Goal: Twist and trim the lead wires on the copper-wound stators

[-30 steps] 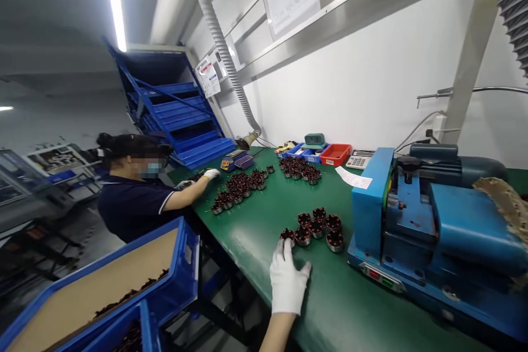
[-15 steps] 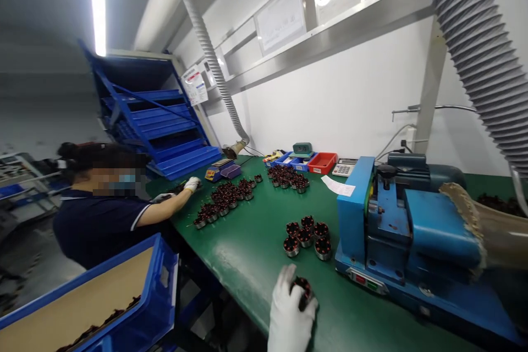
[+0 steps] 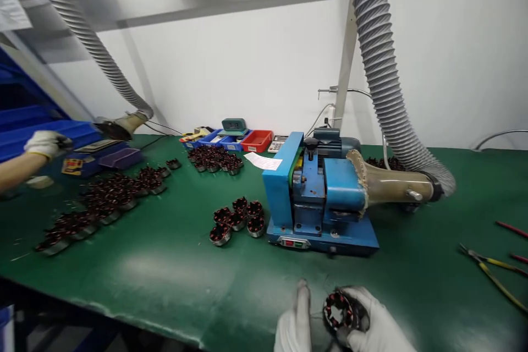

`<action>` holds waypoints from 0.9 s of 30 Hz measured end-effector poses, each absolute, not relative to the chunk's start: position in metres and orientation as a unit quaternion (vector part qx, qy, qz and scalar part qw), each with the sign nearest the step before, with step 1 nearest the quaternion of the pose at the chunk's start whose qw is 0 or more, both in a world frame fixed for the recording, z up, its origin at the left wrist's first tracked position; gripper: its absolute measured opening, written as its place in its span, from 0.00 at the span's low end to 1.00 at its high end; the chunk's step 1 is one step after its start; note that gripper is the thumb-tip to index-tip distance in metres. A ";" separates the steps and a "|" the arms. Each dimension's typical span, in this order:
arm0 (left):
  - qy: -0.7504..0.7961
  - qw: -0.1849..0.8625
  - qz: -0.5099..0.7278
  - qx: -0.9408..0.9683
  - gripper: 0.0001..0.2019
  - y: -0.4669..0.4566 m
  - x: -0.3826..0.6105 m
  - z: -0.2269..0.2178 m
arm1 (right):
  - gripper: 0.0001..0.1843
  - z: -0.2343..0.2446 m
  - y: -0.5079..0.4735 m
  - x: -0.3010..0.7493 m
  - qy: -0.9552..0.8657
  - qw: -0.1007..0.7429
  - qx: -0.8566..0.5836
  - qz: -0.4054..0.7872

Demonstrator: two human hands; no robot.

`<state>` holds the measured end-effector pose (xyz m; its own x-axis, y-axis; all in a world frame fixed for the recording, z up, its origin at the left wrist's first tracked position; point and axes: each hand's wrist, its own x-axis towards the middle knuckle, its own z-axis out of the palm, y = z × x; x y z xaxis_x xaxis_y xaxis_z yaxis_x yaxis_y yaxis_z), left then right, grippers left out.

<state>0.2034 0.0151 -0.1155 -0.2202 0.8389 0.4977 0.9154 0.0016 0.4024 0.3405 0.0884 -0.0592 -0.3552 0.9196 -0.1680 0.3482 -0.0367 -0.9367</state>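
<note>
Stator in hand: a small dark ring, its inner teeth wound with reddish copper coils around an open centre, held tilted so the bore faces up toward the camera. It sits low in the middle of the view, just above the near edge of the green table. The right hand, in a white glove, is closed around it from the right and below, the fingers curling over its outer rim. The left hand, also gloved in white, stands just beside the stator on its left with one finger straight and upright; the frame cuts off the rest of it, so whether it grips anything cannot be told.

Beyond the hands stands a blue bench machine with a tan funnel nozzle on its right side, joined to a grey corrugated hose that rises out of view. Just left of the machine five more stators lie in a small cluster. Farther left, long rows of stators cover the table, with another group at the back near a paper slip, a red bin and a calculator. Yellow-handled pliers lie well apart at the right. At the far left edge a co-worker's gloved hand reaches over the table.
</note>
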 end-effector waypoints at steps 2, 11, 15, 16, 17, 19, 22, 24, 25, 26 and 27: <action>-0.682 0.018 -0.317 -0.659 0.50 0.022 0.189 -0.110 | 0.24 -0.051 0.091 0.342 -0.646 0.254 -0.479 0.537; -0.588 -0.199 -0.323 -0.714 0.45 0.054 0.194 -0.080 | 0.11 -0.059 0.099 0.352 -0.665 0.324 -0.398 0.542; -0.613 -0.127 -0.340 -0.702 0.34 0.054 0.199 -0.079 | 0.05 -0.076 0.095 0.354 -0.633 0.406 -0.408 0.517; -0.620 -0.116 -0.343 -0.696 0.30 0.054 0.201 -0.079 | 0.05 -0.077 0.094 0.353 -0.606 0.416 -0.427 0.527; -0.628 -0.107 -0.345 -0.689 0.27 0.054 0.202 -0.081 | 0.06 -0.077 0.092 0.350 -0.565 0.427 -0.451 0.543; -0.639 -0.096 -0.352 -0.677 0.24 0.054 0.205 -0.083 | 0.09 -0.075 0.091 0.345 -0.469 0.453 -0.499 0.571; -0.653 -0.092 -0.366 -0.657 0.23 0.052 0.209 -0.085 | 0.14 -0.069 0.094 0.345 -0.383 0.486 -0.526 0.583; -0.666 -0.107 -0.367 -0.640 0.20 0.050 0.209 -0.082 | 0.16 -0.062 0.100 0.354 -0.326 0.532 -0.505 0.597; -0.669 -0.115 -0.369 -0.634 0.20 0.049 0.208 -0.080 | 0.17 -0.057 0.103 0.360 -0.278 0.571 -0.489 0.598; -0.662 -0.122 -0.376 -0.637 0.22 0.048 0.207 -0.077 | 0.18 -0.051 0.105 0.366 -0.233 0.611 -0.473 0.590; -0.642 -0.128 -0.386 -0.650 0.26 0.047 0.204 -0.074 | 0.18 -0.044 0.106 0.371 -0.210 0.639 -0.463 0.577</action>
<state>0.2040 0.0468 -0.0735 -0.1216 0.9334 0.3376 0.7364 -0.1432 0.6613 0.3709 0.1059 -0.0444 0.2449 0.9325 -0.2655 -0.5434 -0.0947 -0.8341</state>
